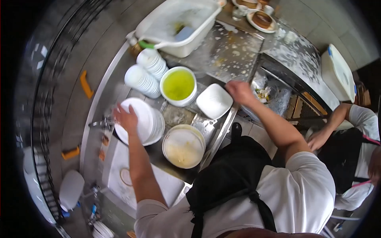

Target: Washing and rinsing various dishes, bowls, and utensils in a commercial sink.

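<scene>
My left hand rests with its fingers spread on the top of a tall stack of round white plates. My right hand is beside the upper right corner of a stack of square white bowls; its fingers are curled, and whether they touch a bowl I cannot tell. Between the hands stands a round white container of yellow-green liquid, with two stacks of small white cups or bowls to its left. Nearer my body is a round container with a cloudy, pale yellow surface.
A white tub with soapy water and a blue sponge stands at the back. Beyond my right hand, an open bin holds food scraps and plastic. A co-worker stands at the right. Dirty dishes sit at the top right, and a faucet is at the left.
</scene>
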`<action>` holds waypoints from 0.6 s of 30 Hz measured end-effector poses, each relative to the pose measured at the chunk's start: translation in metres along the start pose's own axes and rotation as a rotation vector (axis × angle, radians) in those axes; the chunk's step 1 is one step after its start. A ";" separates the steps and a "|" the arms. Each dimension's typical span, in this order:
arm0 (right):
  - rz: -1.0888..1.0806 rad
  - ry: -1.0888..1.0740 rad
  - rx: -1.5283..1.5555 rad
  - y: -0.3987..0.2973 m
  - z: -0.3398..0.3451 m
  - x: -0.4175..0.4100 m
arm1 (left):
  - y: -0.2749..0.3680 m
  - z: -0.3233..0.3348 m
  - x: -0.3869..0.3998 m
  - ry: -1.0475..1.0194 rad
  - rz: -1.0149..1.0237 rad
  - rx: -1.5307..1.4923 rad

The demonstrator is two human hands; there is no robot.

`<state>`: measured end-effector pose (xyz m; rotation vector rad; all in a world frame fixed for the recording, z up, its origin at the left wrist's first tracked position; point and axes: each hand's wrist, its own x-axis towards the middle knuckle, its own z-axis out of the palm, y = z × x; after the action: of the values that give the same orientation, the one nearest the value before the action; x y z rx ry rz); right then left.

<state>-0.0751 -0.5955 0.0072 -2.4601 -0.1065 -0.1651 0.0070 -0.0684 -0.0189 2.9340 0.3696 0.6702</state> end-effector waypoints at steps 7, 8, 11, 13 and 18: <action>0.197 0.341 -0.183 0.136 -0.162 0.048 | 0.118 0.000 -0.047 -0.255 0.362 -0.362; 0.167 0.287 -0.211 0.153 -0.172 0.073 | 0.116 -0.003 -0.044 -0.274 0.439 -0.495; -0.087 0.284 -0.259 0.167 -0.185 0.199 | 0.027 0.005 -0.051 -0.093 0.002 -0.196; -0.138 0.384 -0.143 0.166 -0.196 0.283 | -0.002 -0.006 -0.068 -0.357 -0.329 0.457; -0.145 -0.166 -0.461 0.253 -0.219 0.416 | 0.190 -0.006 -0.094 -0.165 -0.172 -0.385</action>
<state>0.3458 -0.9150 0.0813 -2.9243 -0.3540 -0.0494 -0.0373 -0.2757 -0.0219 2.5341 0.4170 0.4170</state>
